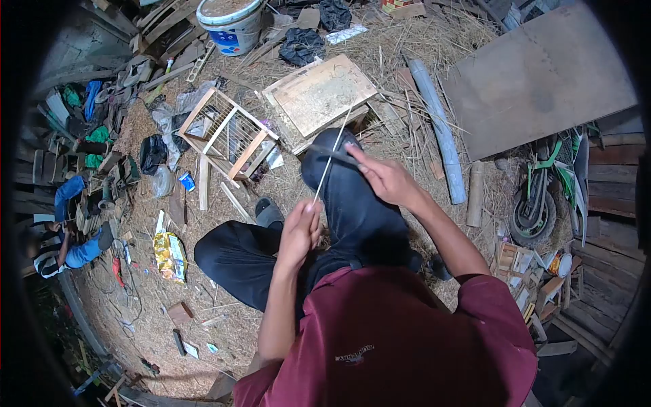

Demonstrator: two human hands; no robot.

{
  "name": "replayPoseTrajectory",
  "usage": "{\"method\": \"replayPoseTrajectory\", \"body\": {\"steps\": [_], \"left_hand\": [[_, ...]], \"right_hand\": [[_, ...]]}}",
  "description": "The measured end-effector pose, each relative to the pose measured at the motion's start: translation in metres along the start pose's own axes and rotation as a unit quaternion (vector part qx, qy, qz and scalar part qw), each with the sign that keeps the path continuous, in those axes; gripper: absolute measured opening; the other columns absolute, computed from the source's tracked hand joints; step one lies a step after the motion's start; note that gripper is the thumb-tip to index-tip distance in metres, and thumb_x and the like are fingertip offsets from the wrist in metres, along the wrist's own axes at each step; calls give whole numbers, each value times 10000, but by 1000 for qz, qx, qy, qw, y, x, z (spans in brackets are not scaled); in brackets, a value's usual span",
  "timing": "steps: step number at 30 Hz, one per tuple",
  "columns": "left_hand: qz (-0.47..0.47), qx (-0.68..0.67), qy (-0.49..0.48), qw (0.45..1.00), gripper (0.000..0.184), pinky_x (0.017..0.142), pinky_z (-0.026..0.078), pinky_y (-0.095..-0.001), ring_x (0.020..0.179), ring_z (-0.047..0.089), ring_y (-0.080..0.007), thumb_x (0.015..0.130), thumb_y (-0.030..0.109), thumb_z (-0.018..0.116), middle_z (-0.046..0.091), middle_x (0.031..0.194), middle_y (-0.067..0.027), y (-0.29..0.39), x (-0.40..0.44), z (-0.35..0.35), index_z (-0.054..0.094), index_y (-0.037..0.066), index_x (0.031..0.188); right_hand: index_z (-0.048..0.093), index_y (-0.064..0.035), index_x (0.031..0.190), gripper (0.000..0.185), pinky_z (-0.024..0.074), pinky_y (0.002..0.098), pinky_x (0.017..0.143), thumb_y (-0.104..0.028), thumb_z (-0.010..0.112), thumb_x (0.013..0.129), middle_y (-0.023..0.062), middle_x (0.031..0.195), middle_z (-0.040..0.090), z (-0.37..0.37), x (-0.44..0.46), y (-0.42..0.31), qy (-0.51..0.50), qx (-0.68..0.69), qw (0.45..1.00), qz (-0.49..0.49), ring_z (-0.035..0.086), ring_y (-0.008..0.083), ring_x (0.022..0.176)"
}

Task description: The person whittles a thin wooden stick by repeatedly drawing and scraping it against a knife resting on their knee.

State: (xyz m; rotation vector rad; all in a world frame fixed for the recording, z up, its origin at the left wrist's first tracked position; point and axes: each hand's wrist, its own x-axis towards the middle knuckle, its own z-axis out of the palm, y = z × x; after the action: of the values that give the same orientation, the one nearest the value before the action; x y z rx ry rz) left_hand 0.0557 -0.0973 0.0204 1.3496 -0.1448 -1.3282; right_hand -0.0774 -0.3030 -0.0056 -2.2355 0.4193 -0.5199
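Observation:
Over my bent knee, a thin pale wooden stick (325, 175) slants up and away. My left hand (300, 233) pinches its near end. A knife (333, 155) lies across the stick, its dark blade pointing left. My right hand (388, 180) is wrapped round the knife, with the handle hidden in the palm and a finger stretched along it. Beyond my knee is a low wooden box (324, 91) with shavings on top. To its left, a wooden cage (234, 132) with thin bars rests tilted on the ground.
Straw and shavings cover the floor. A grey pipe (437, 129) and a large flat board (542, 74) lie to the right, near a green motorbike (546, 183). A white bucket (230, 27) stands at the back. At far left sits another person (74, 237) near a red power tool (117, 271).

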Motion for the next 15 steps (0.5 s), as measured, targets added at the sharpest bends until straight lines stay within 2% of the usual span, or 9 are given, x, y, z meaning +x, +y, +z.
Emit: {"method": "replayPoseTrajectory", "body": {"steps": [2, 4, 7, 11, 14, 15], "left_hand": [[47, 5, -32, 998, 209, 410, 202, -215, 450, 237, -31, 1036, 255, 415, 287, 600, 83, -1, 38, 14, 534, 93, 980], [60, 36, -12, 997, 215, 416, 206, -216, 453, 241, -30, 1038, 258, 412, 286, 596, 84, -6, 71, 22, 533, 91, 978], [72, 61, -5, 996, 227, 418, 205, -219, 459, 247, -27, 1040, 268, 412, 293, 591, 85, -13, 79, 20, 532, 89, 969], [13, -4, -35, 999, 242, 417, 208, -221, 461, 251, -19, 1040, 292, 418, 318, 593, 90, -15, 59, 9, 528, 99, 945], [-3, -11, -6, 1000, 266, 421, 197, -210, 464, 245, -14, 1050, 288, 407, 310, 583, 95, -26, 38, 2, 524, 86, 924], [-10, -18, 5, 1000, 262, 409, 192, -211, 447, 222, -15, 1050, 291, 410, 307, 588, 98, -27, 27, 1, 523, 89, 927]], "right_hand": [[437, -264, 1433, 508, 518, 469, 680, -140, 514, 947, 231, 955, 659, -2, 5, -6, -76, -19, 997, 27, 647, 409, 801], [452, -275, 1423, 507, 518, 464, 666, -144, 527, 939, 223, 917, 663, 0, 14, -3, -124, -32, 991, 47, 646, 401, 780], [496, -276, 1391, 482, 516, 458, 625, -144, 542, 930, 223, 909, 661, 12, 16, 17, -73, -29, 997, 2, 643, 388, 697], [519, -263, 1373, 457, 522, 447, 605, -150, 543, 930, 199, 951, 666, 8, 13, 16, -104, -51, 992, 48, 638, 379, 646], [529, -162, 1363, 430, 558, 378, 771, -86, 515, 940, 131, 1222, 625, 8, 10, 22, -93, -53, 993, 58, 666, 352, 958], [524, -161, 1366, 432, 556, 380, 769, -86, 510, 942, 138, 1218, 625, 6, 10, 21, -86, -46, 993, 64, 667, 355, 953]]}}
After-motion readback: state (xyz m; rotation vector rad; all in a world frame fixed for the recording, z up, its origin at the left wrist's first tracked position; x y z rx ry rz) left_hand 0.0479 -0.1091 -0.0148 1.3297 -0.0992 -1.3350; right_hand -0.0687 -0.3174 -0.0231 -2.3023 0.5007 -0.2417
